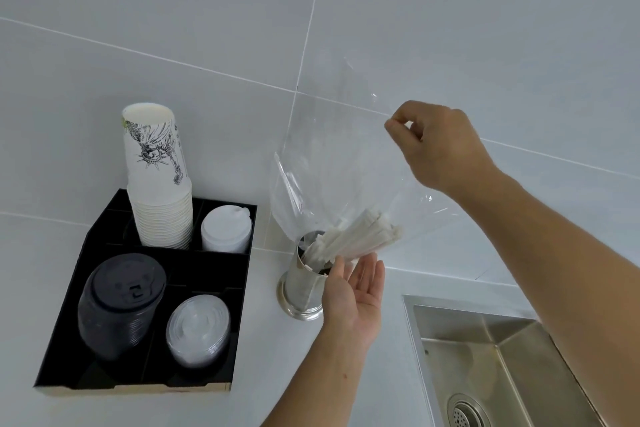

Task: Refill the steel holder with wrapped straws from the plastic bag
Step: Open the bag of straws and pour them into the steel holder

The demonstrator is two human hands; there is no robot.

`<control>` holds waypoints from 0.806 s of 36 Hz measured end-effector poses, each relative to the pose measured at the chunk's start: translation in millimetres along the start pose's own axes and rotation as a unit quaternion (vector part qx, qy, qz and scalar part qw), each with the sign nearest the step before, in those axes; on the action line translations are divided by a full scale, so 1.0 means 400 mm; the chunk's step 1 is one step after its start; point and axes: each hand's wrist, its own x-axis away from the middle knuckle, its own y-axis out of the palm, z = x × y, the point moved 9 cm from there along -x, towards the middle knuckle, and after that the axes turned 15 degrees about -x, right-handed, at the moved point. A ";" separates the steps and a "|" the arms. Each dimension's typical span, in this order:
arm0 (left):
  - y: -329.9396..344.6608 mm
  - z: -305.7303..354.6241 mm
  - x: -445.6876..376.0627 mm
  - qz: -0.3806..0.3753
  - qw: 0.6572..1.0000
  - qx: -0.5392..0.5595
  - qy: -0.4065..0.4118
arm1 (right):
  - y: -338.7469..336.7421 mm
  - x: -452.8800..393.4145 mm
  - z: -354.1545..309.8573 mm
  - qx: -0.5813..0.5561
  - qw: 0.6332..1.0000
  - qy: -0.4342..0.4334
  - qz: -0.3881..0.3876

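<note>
A round steel holder (302, 291) stands on the white counter near the wall. Over it hangs a clear plastic bag (332, 156), upended, its mouth at the holder's rim. A bundle of white wrapped straws (356, 236) lies slanted in the bag's low end, its lower tips inside the holder. My right hand (436, 146) is raised and pinches the bag's upper corner. My left hand (356, 291) is open, palm up, just right of the holder, with its fingertips under the straws and the bag.
A black organiser tray (62, 367) at the left holds a stack of paper cups (157, 180), white lids (227, 229), black lids (121, 302) and clear lids (198, 329). A steel sink (491, 364) is sunk into the counter at lower right. The tiled wall is close behind.
</note>
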 end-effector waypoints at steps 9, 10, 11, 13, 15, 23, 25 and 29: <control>0.004 0.005 -0.010 -0.006 1.000 0.007 0.002 | 0.010 -0.007 -0.004 0.006 1.000 0.006 -0.015; 0.002 0.002 -0.011 -0.007 1.000 0.007 0.001 | 0.008 -0.010 -0.007 0.007 1.000 0.005 -0.016; 0.000 0.001 -0.011 -0.007 1.000 0.008 0.000 | 0.002 -0.014 -0.010 0.006 1.000 0.004 -0.014; -0.001 0.000 -0.013 -0.008 1.000 0.009 0.000 | -0.008 -0.021 -0.012 -0.002 1.000 0.003 -0.005; 0.001 0.001 -0.013 -0.010 1.000 0.005 0.001 | -0.004 -0.020 -0.013 0.000 1.000 0.003 -0.012; 0.012 -0.011 -0.009 -0.015 1.000 0.002 -0.009 | -0.042 -0.024 -0.045 -0.014 1.000 -0.015 -0.005; 0.012 -0.016 -0.005 -0.016 1.000 0.003 -0.011 | -0.058 -0.026 -0.059 -0.014 1.000 -0.027 -0.003; 0.017 -0.027 0.006 -0.024 1.000 -0.001 -0.014 | -0.107 -0.026 -0.077 -0.030 0.999 -0.033 0.014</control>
